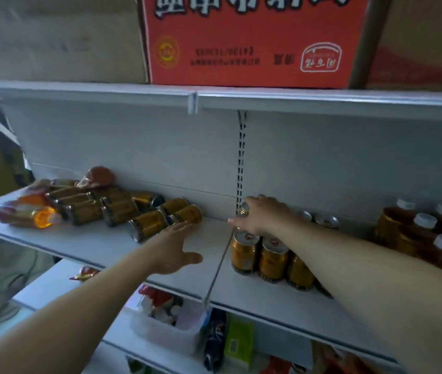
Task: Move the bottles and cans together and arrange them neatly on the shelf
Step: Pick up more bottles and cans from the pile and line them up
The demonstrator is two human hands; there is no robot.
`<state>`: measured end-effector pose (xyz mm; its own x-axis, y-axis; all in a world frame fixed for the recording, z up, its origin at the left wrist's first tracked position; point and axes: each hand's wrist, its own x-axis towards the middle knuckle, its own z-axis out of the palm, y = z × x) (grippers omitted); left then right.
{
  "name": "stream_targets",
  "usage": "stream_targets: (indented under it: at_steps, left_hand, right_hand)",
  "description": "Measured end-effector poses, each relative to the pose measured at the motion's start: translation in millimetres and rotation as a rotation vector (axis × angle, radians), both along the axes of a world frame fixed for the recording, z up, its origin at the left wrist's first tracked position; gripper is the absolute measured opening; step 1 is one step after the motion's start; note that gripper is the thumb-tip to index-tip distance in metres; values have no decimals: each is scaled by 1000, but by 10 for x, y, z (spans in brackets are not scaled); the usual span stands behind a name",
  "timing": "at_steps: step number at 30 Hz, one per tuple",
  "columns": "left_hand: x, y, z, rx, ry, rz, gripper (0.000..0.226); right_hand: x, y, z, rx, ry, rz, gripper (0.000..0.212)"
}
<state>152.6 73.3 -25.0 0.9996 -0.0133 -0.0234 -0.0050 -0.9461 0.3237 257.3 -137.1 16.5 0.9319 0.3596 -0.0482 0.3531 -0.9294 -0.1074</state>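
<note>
Closest to the camera, both bare forearms reach in from the bottom edge, cut off before the elbows. Under them a lower shelf (117, 333) shows a white bin (165, 330) with packets, a dark bottle and a green pack, all too blurry to read.

On the grey shelf (101, 247) the left hand (172, 249) hovers flat, fingers spread wide and thumb out, holding nothing. Its fingertips end just short of the nearest toppled gold can (149, 225), can't tell if they touch.

The right hand (259, 215) is curled down over the top of a standing can (243, 209) at the back, next to the slotted upright. The palm hides most of that can, so the grip looks closed on it but the fingers on the far side are out of sight. In front stand upright gold cans (244, 251) with red marks on the lids, unreadable. The right forearm covers part of that group.

Left side: a heap of gold cans lying on their sides (98, 206), plus orange-capped bottles (30, 215) smeared by motion blur. Far right, brown bottles with white caps (425, 233), partly cut by the frame edge.

Up top sits a red carton (252, 41), upside down, with white Chinese characters cropped at the top; small print is illegible. Plain brown cartons (55, 39) flank it.
</note>
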Motion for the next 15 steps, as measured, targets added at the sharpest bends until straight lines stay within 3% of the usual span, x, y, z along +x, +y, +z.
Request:
stream_targets:
  at_steps: [7, 15]
  left_hand:
    - [-570, 1529, 122, 10, 50, 112, 79]
    - [-701, 2730, 64, 35, 94, 224, 80]
  right_hand:
    - [-159, 1611, -13, 90, 27, 60, 82]
    - [-195, 2865, -175, 48, 38, 117, 75]
